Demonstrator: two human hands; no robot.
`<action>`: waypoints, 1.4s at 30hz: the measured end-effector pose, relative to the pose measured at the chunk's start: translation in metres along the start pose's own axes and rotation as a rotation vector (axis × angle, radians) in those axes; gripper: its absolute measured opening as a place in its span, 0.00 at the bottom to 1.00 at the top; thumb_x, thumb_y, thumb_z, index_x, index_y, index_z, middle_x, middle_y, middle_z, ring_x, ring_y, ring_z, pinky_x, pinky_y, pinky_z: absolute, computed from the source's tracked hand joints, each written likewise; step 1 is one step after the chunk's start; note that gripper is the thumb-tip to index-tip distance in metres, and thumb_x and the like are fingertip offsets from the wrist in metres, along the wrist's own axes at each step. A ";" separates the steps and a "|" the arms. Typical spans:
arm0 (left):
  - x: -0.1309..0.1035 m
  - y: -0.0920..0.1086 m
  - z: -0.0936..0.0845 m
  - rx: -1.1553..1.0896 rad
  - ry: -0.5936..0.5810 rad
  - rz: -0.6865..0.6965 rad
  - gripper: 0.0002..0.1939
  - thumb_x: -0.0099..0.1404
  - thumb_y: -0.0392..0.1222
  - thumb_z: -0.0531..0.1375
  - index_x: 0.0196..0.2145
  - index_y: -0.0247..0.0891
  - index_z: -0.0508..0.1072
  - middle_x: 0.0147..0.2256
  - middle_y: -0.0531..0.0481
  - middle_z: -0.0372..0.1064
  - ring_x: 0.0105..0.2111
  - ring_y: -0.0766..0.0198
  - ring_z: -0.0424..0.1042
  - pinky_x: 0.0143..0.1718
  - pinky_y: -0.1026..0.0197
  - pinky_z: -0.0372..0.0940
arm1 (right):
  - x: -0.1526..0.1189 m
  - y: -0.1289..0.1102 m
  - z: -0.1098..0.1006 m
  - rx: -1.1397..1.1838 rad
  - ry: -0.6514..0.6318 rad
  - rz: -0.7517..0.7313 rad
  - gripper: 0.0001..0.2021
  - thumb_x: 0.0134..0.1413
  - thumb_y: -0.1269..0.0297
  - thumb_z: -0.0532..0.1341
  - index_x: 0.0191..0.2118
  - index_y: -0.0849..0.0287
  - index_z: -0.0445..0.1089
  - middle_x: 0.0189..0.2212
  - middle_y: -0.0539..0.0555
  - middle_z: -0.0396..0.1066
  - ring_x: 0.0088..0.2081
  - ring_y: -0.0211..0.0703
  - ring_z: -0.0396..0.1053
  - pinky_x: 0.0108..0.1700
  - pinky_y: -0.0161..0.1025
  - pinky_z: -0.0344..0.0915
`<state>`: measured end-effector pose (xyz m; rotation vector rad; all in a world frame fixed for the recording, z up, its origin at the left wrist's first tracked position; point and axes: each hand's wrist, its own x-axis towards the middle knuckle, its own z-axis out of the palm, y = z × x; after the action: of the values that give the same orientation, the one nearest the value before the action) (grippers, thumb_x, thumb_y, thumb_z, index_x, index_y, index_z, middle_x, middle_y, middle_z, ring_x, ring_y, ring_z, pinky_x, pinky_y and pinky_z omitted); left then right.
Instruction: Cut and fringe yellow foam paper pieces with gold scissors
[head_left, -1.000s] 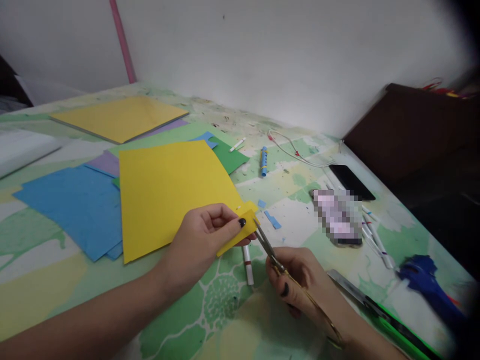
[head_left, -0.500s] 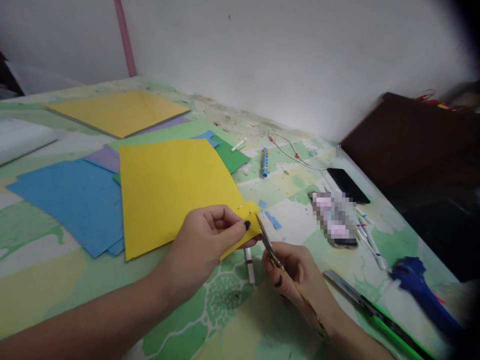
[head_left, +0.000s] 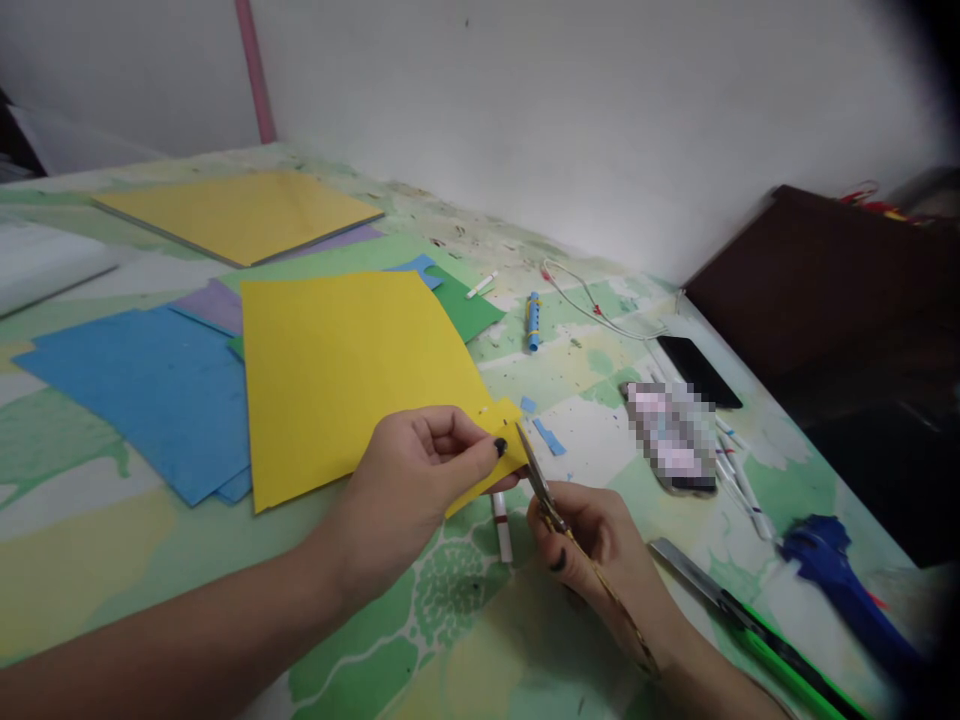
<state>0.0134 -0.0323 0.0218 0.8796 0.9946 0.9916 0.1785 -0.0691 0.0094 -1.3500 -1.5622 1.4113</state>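
Observation:
Between the thumb and fingers of my left hand is a small strip of yellow paper. My right hand is closed round gold-handled scissors, whose blades point up and away at the strip's right end. Whether the blades are apart cannot be made out. Behind my left hand lies a large yellow sheet. A white marker rests on the table below the strip, partly hidden by it. Small blue paper scraps lie just beyond the scissors.
Blue sheets and a yellow pad lie to the left. A rolled blue paper tube sits farther back. On the right are a phone, a blurred-out patterned object, a green utility knife and a blue tape dispenser.
The view has shifted very slightly. Both hands, the yellow strip and the scissors keep nearly the same pose.

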 end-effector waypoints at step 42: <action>0.001 -0.001 -0.001 0.029 -0.007 -0.013 0.08 0.52 0.37 0.64 0.21 0.34 0.68 0.21 0.53 0.72 0.24 0.68 0.73 0.26 0.71 0.65 | 0.000 0.005 -0.002 0.002 0.011 0.070 0.21 0.41 0.49 0.65 0.19 0.60 0.58 0.14 0.43 0.46 0.16 0.28 0.43 0.16 0.30 0.39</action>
<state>0.0131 -0.0313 0.0203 0.8988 1.0095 0.9641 0.1815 -0.0689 0.0045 -1.4216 -1.5194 1.4450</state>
